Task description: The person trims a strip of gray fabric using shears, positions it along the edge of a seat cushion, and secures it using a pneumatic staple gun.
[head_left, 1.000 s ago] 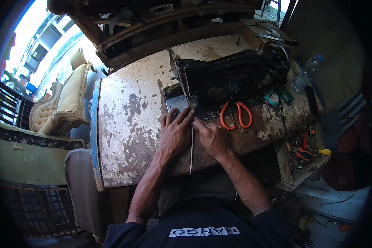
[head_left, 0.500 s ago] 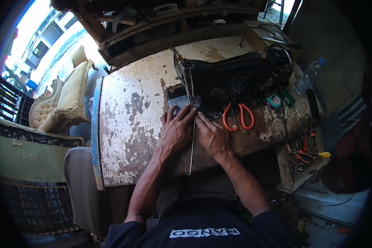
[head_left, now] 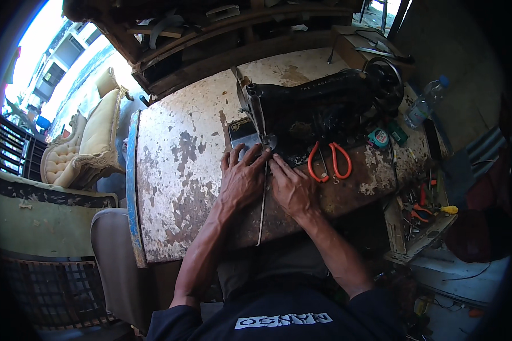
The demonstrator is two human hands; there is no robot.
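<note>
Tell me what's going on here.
A person has both bare hands at the needle end of a black sewing machine. The left hand lies at the metal plate and the right hand is just beside it. A thin pale cord runs from their fingertips toward the near edge of the worn table. An orange-handled tool lies right of the hands, untouched.

Right hand [head_left: 294,190] is moved forward vs. 1 s ago: its fingers [head_left: 283,167], curled by the cord [head_left: 262,210] then, are now straightened toward the sewing machine [head_left: 307,105]. Cord's near end is swung slightly left.
</note>
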